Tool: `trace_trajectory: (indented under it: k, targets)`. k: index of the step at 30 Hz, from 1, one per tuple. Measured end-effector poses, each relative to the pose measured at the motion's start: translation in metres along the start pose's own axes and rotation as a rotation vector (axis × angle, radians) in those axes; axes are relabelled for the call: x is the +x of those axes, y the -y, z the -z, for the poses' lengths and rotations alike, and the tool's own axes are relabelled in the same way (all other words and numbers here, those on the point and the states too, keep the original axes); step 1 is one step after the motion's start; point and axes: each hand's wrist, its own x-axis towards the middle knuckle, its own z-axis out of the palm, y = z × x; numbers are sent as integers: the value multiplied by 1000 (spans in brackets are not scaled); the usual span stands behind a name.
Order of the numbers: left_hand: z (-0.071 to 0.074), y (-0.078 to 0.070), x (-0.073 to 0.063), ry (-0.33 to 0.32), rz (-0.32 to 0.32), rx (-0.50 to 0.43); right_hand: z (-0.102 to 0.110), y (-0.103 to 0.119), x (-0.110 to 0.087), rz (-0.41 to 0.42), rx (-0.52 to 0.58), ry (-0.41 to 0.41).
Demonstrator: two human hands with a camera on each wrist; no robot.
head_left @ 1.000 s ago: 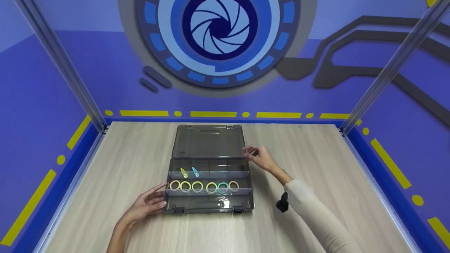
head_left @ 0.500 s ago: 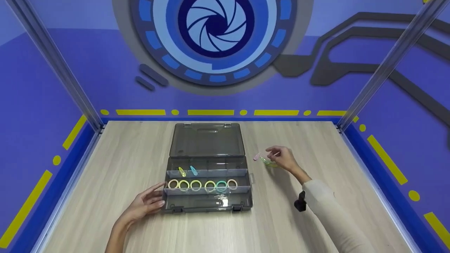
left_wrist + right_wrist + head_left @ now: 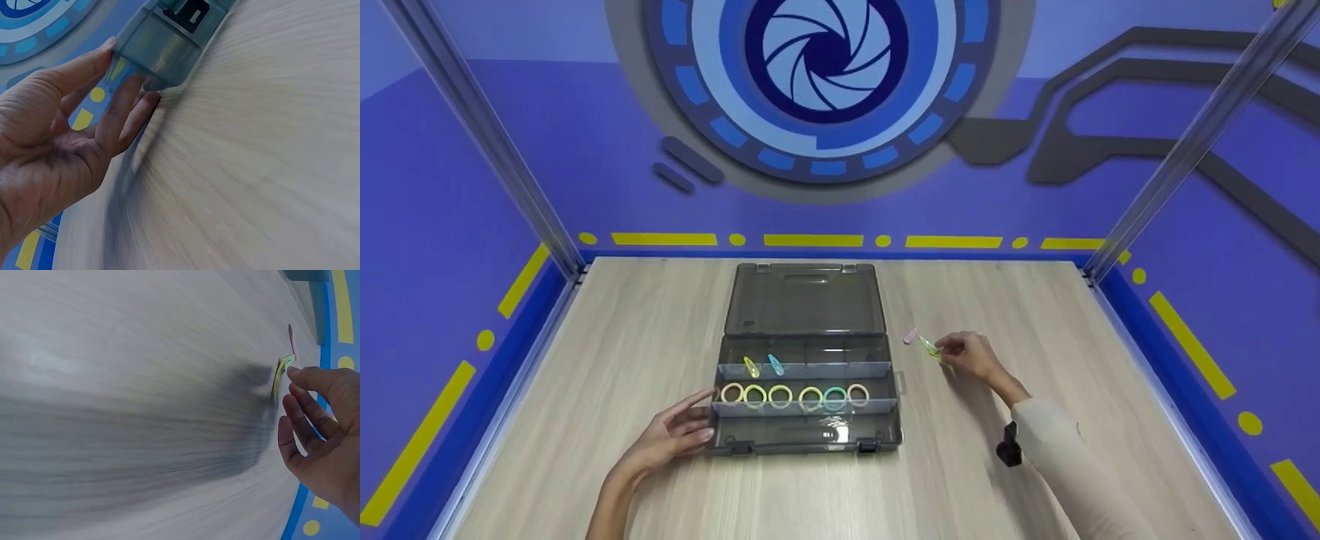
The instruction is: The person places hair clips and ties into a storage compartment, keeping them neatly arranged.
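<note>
A smoky see-through storage box [image 3: 806, 431] lies with its lid [image 3: 805, 300] folded back. My left hand [image 3: 671, 435] rests its fingertips against the box's left side. In the right wrist view, my right hand [image 3: 323, 416] has its thumb tip on a light green hair clip [image 3: 288, 361]. It pinches this clip [image 3: 928, 345] just right of the box. A yellow hair clip [image 3: 276, 382] lies right beside it, mostly covered by the hand in the head view. A pink hair clip [image 3: 911, 336] lies a little to the left.
Inside the box, a yellow clip [image 3: 751, 367] and a blue clip [image 3: 775, 365] lie by the back divider. Several pastel rings [image 3: 781, 397] stand in a row in the middle compartment. Blue-purple walls [image 3: 825, 217] border the wooden table [image 3: 1020, 300].
My right hand has moved right from the lid's edge, bringing the clips into view, and has come down onto the green one. The left hand stays at the box.
</note>
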Motion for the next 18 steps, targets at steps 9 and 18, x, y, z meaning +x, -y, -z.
trace_trajectory:
  k: [9, 18]
  targets:
    - [-1, 0, 1, -18, 15, -24, -1, -3, -7, -51, -56, 40]
    - [-1, 0, 1, -12, 12, -35, -3, -4, -4, -72, -90, 12]
